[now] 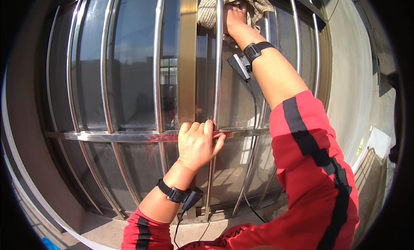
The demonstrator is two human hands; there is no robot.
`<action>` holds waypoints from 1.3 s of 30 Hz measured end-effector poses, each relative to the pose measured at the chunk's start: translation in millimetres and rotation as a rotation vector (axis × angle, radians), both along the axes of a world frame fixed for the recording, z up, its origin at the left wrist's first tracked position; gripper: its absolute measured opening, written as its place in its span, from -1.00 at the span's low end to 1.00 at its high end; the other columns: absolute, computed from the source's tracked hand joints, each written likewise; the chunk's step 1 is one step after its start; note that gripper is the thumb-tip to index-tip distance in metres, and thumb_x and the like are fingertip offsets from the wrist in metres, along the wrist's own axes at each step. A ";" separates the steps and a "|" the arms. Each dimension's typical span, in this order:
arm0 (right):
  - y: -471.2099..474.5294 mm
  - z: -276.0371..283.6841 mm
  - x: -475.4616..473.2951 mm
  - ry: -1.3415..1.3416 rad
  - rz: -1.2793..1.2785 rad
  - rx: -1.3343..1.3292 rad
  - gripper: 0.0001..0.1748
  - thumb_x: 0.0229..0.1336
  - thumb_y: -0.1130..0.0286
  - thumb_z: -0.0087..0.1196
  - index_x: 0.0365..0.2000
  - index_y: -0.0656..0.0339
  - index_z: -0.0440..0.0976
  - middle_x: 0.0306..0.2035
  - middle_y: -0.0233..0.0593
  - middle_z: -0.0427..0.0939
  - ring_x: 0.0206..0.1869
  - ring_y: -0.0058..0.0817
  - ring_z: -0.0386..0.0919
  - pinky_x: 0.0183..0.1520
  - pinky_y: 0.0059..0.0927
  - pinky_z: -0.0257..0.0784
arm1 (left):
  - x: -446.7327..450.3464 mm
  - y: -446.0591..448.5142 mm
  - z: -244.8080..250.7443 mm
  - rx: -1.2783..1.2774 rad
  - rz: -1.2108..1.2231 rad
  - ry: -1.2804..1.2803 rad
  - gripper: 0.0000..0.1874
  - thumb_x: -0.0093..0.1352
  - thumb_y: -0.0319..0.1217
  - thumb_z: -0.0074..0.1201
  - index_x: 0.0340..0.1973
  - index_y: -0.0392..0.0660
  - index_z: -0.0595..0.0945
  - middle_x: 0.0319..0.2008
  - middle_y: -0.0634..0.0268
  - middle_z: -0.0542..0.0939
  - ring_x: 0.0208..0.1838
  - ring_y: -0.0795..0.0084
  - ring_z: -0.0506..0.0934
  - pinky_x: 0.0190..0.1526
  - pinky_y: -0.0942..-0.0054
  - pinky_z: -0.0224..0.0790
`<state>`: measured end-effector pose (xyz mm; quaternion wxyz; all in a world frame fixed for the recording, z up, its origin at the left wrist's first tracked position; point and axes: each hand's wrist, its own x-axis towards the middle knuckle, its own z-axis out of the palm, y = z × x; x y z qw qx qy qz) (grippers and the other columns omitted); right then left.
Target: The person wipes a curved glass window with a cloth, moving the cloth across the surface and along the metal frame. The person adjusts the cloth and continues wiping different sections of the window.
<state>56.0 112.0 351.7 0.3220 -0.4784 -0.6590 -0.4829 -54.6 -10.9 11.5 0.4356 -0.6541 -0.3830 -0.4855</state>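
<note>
My left hand [195, 146] is hooked over the flat horizontal metal rail [119, 137] of a window grille, beside a shiny upright bar [217, 72]. Higher up, my right hand [235, 17] reaches in between the upright bars with a beige textured cloth [207, 10]. The cloth is bunched about its fingers, which are partly hidden, and lies over the upper part of the window. Behind the bars are dark, reflective glass panes [139, 33] and a gold-brown metal window frame post [188, 56].
Both wrists carry black straps with small devices; a thin black cable [255, 114] hangs from the right one [240, 68]. Below the grille runs a pale sill [223, 229]. A plastered wall [349, 72] flanks the window on the right. Something blue [49, 243] shows at bottom left.
</note>
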 end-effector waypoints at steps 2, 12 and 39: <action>-0.7 -77.2 1.6 -0.292 -0.004 0.353 -0.41 0.06 0.07 0.04 0.09 0.07 0.58 0.22 0.01 0.49 0.39 -0.08 0.28 0.49 0.22 -0.24 | 0.2 0.1 -0.1 0.011 -0.017 -0.007 -0.67 0.24 -0.13 0.29 -0.36 -0.10 0.57 -0.60 0.32 0.52 -0.48 0.31 0.50 -0.24 0.32 0.23; -24.9 -191.5 72.3 -0.356 0.528 -0.380 -0.35 0.18 -0.19 0.09 0.04 0.13 0.56 0.04 -0.03 0.60 0.12 -0.09 0.53 0.20 -0.15 0.41 | 0.6 -0.8 0.5 0.022 -0.004 0.010 -0.65 0.24 -0.12 0.28 -0.34 -0.14 0.58 -0.59 0.28 0.54 -0.46 0.27 0.51 -0.20 0.30 0.26; -69.8 -215.8 62.7 -1.035 0.197 -0.522 -0.81 -0.21 0.40 0.23 -0.44 0.00 0.71 -0.53 -0.27 0.65 -0.34 -0.18 0.66 -0.27 -0.17 0.53 | -1.4 6.8 -3.5 0.058 0.015 0.027 -0.65 0.24 -0.10 0.25 -0.43 -0.07 0.50 -0.63 0.31 0.47 -0.46 0.30 0.48 -0.23 0.31 0.22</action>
